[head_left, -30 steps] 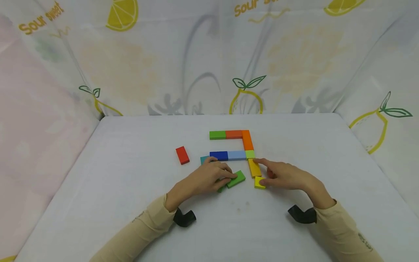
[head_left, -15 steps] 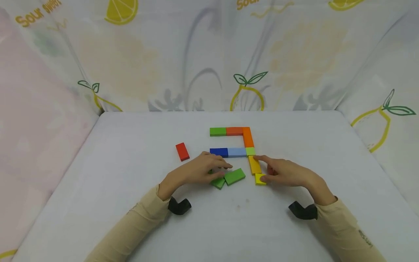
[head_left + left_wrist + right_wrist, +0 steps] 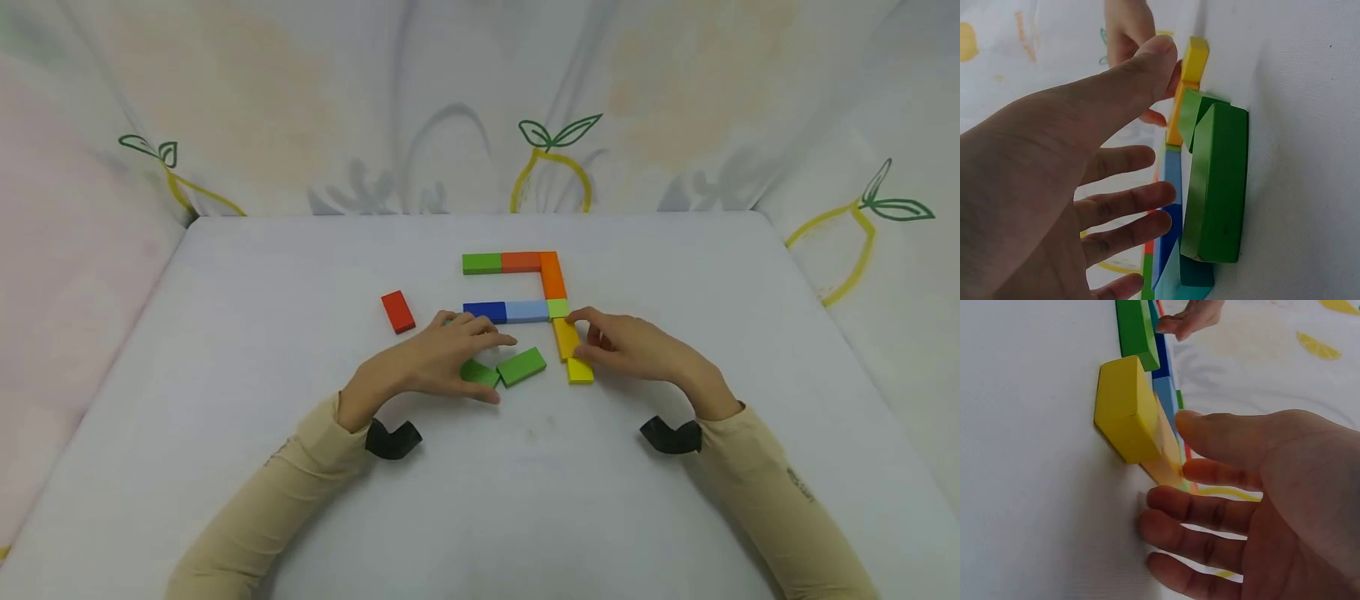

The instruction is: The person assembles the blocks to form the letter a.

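My left hand (image 3: 423, 358) hovers with fingers spread over two green blocks; the left green block (image 3: 480, 374) is partly hidden beneath it, and the right green block (image 3: 521, 367) lies tilted beside it. A teal block (image 3: 1186, 278) shows under the fingers in the left wrist view. My right hand (image 3: 645, 350) is at the amber block (image 3: 566, 339), its index fingertip by the upper end and its thumb at the right edge. Below that sits a short yellow block (image 3: 580, 372). A lime block (image 3: 557, 308) adjoins the amber block's upper end.
A dark blue block (image 3: 484, 312) and a light blue block (image 3: 527, 312) run left from the lime one. Above stand an orange block (image 3: 552, 276), an orange-red block (image 3: 521, 262) and another green block (image 3: 482, 264). A red block (image 3: 398, 312) lies apart at left.
My left hand has let go of the right green block, drawn left and spread its fingers. My right thumb has moved from the yellow block up to the amber one. The head view has tilted down.
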`<state>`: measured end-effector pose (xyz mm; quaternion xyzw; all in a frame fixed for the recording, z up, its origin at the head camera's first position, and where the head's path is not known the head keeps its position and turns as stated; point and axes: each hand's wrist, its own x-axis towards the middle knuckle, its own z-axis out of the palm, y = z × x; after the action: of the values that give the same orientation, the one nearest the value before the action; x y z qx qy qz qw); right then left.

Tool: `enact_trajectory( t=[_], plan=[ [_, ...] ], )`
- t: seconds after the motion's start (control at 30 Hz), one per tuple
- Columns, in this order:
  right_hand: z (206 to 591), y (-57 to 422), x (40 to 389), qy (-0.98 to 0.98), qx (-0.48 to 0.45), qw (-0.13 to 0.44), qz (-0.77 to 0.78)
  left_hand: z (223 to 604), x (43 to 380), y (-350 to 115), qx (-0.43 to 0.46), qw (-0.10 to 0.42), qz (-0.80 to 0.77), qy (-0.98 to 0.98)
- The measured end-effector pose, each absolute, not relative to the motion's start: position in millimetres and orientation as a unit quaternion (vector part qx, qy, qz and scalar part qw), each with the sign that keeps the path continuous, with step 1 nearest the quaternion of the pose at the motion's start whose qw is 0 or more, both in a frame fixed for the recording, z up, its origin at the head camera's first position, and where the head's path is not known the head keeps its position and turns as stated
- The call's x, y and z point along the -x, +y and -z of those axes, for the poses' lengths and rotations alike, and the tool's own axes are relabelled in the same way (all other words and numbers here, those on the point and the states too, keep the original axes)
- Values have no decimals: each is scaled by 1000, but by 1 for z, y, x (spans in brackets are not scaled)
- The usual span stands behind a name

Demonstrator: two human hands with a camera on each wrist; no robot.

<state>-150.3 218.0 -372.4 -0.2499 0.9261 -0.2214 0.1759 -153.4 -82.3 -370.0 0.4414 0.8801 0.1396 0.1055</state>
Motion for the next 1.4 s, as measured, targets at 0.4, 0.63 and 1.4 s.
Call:
enact_trajectory(
  t=[0.4, 0.63, 1.4],
  plan=[
    [390, 223, 162, 909, 275, 125, 286, 372, 161, -91, -458, 153, -124, 867],
    [376, 196, 142, 890, 365, 49, 270, 368, 170, -99, -456, 135, -145, 868],
    [392, 161, 122, 890, 430, -8, 153, 366, 170, -102, -472, 139, -136, 860]
  ],
)
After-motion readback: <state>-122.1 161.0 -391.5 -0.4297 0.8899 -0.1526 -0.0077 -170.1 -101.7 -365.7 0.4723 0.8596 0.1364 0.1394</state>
